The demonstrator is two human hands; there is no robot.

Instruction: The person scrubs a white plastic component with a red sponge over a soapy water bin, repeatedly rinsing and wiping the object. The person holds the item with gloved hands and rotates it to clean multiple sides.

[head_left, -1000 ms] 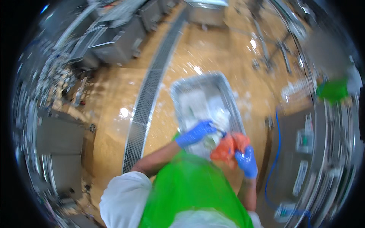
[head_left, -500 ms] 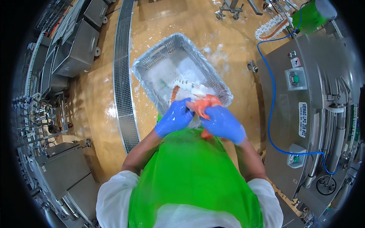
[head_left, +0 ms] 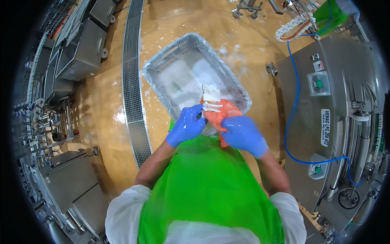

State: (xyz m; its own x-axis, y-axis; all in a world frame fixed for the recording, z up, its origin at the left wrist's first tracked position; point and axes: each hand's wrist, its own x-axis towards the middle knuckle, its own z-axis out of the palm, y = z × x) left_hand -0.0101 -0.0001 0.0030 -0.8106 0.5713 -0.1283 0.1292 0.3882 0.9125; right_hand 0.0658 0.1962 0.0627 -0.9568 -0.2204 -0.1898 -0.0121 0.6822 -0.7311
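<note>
My gloved left hand (head_left: pixel 187 125) is closed around the near end of a white segmented chain (head_left: pixel 211 94) with an orange-brown edge. An orange-red cloth (head_left: pixel 221 115), bunched up, lies against the chain's near links. My gloved right hand (head_left: pixel 245 135), slightly blurred, grips that cloth, and one end of it hangs down toward my green apron (head_left: pixel 207 191). Both hands are over the near edge of a plastic-lined grey crate (head_left: pixel 230 74). Foamy water (head_left: pixel 178 75) fills its bottom. How far the chain extends below my left hand is hidden.
A steel machine (head_left: pixel 304 122) with green knobs stands to the right, a blue hose (head_left: pixel 286 126) looped across it. Another white chain (head_left: pixel 294 26) hangs at the far right. A drain grate (head_left: pixel 133 81) runs along the left, beyond it wheeled steel bins (head_left: pixel 81 53).
The chain's upper part has swung from the left to stand more upright over the crate. My right hand and the cloth have shifted a little right, away from my left hand.
</note>
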